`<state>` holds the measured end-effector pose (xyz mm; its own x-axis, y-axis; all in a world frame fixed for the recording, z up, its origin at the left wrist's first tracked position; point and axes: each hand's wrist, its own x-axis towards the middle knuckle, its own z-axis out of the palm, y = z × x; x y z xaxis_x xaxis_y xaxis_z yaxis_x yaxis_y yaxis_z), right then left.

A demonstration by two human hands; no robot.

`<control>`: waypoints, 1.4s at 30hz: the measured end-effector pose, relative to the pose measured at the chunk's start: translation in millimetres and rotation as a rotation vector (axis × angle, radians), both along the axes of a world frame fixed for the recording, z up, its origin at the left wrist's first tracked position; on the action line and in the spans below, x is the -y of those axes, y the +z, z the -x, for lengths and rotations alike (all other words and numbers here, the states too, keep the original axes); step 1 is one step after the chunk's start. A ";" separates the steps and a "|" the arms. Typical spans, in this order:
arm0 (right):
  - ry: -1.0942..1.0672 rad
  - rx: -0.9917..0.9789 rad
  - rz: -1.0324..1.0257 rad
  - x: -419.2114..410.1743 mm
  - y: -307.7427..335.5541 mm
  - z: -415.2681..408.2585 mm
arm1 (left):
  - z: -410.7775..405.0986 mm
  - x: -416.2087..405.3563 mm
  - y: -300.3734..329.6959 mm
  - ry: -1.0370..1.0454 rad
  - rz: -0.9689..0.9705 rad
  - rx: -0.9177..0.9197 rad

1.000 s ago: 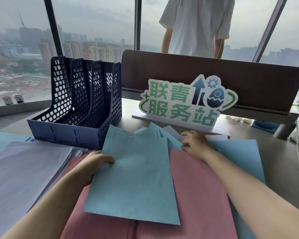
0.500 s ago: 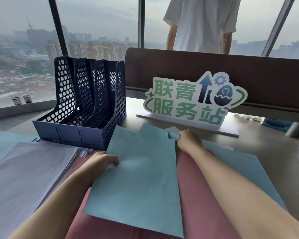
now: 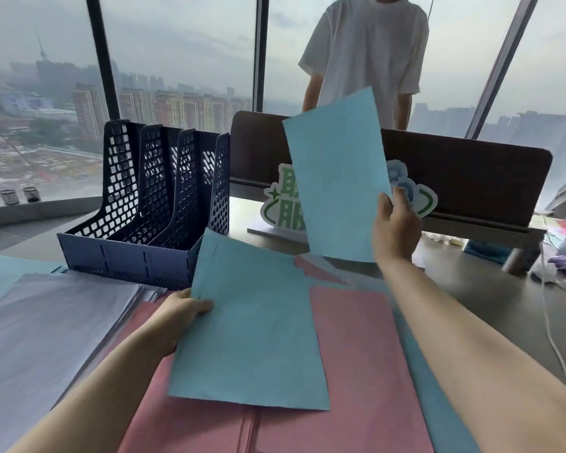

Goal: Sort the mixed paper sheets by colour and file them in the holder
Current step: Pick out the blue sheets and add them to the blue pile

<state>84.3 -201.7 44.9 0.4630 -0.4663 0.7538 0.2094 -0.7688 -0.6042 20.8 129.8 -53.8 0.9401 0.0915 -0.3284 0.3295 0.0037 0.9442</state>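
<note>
Blue sheet (image 3: pixel 337 178) pinched at its lower corner in my right hand (image 3: pixel 395 228), lifted upright over the desk, left hand (image 3: pixel 177 318) gripping the blue stack (image 3: pixel 252 325) above pink sheets (image 3: pixel 356 371); still sorting, next I lay it on that stack, holder (image 3: pixel 151 207) looks empty

Holder (image 3: pixel 151 204) slots open from above; sign (image 3: pixel 283 207) stands just right; desk divider (image 3: pixel 464 178) behind.

Head cam, fwd-down, close over desk (image 3: pixel 490 289).
</note>
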 end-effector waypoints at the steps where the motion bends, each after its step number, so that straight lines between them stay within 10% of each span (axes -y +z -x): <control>1: 0.037 0.047 -0.018 -6.8 6.7 3.4 | 0.5 0.2 0.0 0.003 0.007 0.004; 5: 0.161 0.070 -0.106 -37.3 22.2 20.0 | 2.1 1.1 0.6 0.020 0.025 0.022; 21: 0.563 -0.917 -0.230 -89.2 -99.4 65.6 | 5.6 -2.7 3.9 -0.105 0.038 0.024; 29: -0.155 -1.116 0.019 40.9 -93.6 92.5 | 10.5 8.7 10.5 -0.027 0.058 0.159; 42: -0.243 -1.315 -0.035 125.2 -94.5 108.5 | 21.0 85.3 1.5 -0.139 0.108 0.113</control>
